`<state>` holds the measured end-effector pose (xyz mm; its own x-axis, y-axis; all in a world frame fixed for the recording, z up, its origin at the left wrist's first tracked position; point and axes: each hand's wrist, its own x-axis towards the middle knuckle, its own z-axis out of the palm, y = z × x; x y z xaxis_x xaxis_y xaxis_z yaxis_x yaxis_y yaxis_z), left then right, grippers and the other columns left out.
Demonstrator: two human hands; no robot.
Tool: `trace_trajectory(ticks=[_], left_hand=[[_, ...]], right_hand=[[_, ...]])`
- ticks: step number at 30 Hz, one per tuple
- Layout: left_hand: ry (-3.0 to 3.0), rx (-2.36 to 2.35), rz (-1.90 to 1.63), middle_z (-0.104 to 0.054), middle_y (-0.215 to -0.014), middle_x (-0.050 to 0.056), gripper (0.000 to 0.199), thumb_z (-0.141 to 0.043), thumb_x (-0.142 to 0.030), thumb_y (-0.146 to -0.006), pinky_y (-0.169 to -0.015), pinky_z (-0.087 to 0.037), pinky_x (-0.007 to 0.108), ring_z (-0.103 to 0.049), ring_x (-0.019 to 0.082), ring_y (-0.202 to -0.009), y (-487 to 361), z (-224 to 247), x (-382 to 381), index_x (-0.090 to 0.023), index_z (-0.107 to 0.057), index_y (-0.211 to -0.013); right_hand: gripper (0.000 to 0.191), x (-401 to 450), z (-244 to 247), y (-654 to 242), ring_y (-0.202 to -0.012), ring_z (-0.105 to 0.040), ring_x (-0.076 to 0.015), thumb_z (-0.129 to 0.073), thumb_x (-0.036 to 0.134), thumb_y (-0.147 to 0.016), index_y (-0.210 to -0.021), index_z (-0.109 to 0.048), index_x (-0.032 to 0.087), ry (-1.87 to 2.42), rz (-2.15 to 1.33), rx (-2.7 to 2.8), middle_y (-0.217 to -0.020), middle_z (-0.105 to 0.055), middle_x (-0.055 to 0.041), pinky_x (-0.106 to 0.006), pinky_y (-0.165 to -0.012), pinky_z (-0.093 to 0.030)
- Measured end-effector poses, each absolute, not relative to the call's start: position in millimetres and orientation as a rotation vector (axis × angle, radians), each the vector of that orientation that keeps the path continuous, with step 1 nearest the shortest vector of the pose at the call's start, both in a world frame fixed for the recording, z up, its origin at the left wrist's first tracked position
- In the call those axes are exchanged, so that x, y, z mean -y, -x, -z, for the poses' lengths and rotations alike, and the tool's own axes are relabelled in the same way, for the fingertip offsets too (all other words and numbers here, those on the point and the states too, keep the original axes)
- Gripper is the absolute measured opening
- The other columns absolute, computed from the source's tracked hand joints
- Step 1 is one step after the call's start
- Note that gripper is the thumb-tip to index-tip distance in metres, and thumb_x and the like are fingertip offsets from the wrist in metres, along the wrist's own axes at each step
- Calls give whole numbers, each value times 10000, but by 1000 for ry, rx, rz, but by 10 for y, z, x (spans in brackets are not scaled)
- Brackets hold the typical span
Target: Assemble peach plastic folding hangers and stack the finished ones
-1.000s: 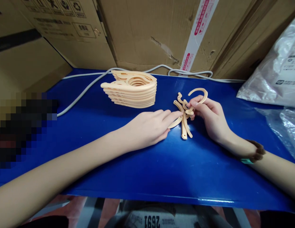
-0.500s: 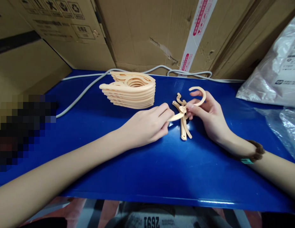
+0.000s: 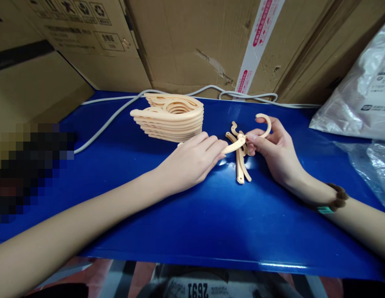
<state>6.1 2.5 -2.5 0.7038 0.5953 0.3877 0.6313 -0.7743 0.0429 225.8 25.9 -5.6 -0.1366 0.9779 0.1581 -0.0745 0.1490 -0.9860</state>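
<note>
A cream plastic folding hanger (image 3: 234, 145) is held between my two hands, just above the table. My left hand (image 3: 200, 159) is closed around its arm, and a small pale tip shows behind the knuckles. My right hand (image 3: 274, 145) pinches the hanger near its centre joint, at the base of the curved hook (image 3: 268, 124), which rises over the fingers. Beneath the held hanger, loose cream hanger pieces (image 3: 240, 167) lie crossed on the table, partly covered. A stack of folded cream hangers (image 3: 173, 120) stands just beyond my left hand.
The blue table (image 3: 192, 227) is backed by cardboard boxes (image 3: 186, 45). A white cable (image 3: 108, 120) runs along the back and curves down at left. A filled plastic bag (image 3: 359, 95) and clear film (image 3: 366, 161) lie at right. A pixelated dark patch covers the left edge.
My right hand has moved slightly right with the hook. The hanger's arm has turned and now slants up toward the joint, with my left hand's fingers lying flatter over it.
</note>
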Motion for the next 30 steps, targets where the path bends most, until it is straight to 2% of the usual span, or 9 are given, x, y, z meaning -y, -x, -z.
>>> trace_trajectory(ticks=[18, 24, 30], left_hand=[[2838, 1039, 566, -648, -1048, 118, 380, -267, -289, -1048, -818, -453, 367, -551, 239, -921, -51, 60, -41, -96, -571, -1168], [2852, 1020, 524, -646, -1005, 96, 377, -258, -283, -1048, -796, -438, 363, -541, 233, -881, -59, 49, -36, -103, -570, -1161], [2824, 915, 447, -650, -1023, 110, 376, -260, -265, -1048, -792, -418, 354, -536, 232, -889, -77, 62, -21, -91, -582, -1138]], right_hand=[[452, -258, 53, -2270, -521, -533, -91, -747, 230, -735, -1111, -496, 251, 974, -1197, 1379, -706, -633, 77, -257, -563, -465], [433, -244, 46, -2259, -517, -532, -85, -739, 215, -750, -1109, -497, 237, 958, -1232, 1403, -713, -643, 73, -246, -554, -465], [400, -216, 50, -2256, -539, -543, -87, -738, 248, -772, -1103, -515, 255, 952, -1317, 1524, -777, -662, 56, -257, -558, -498]])
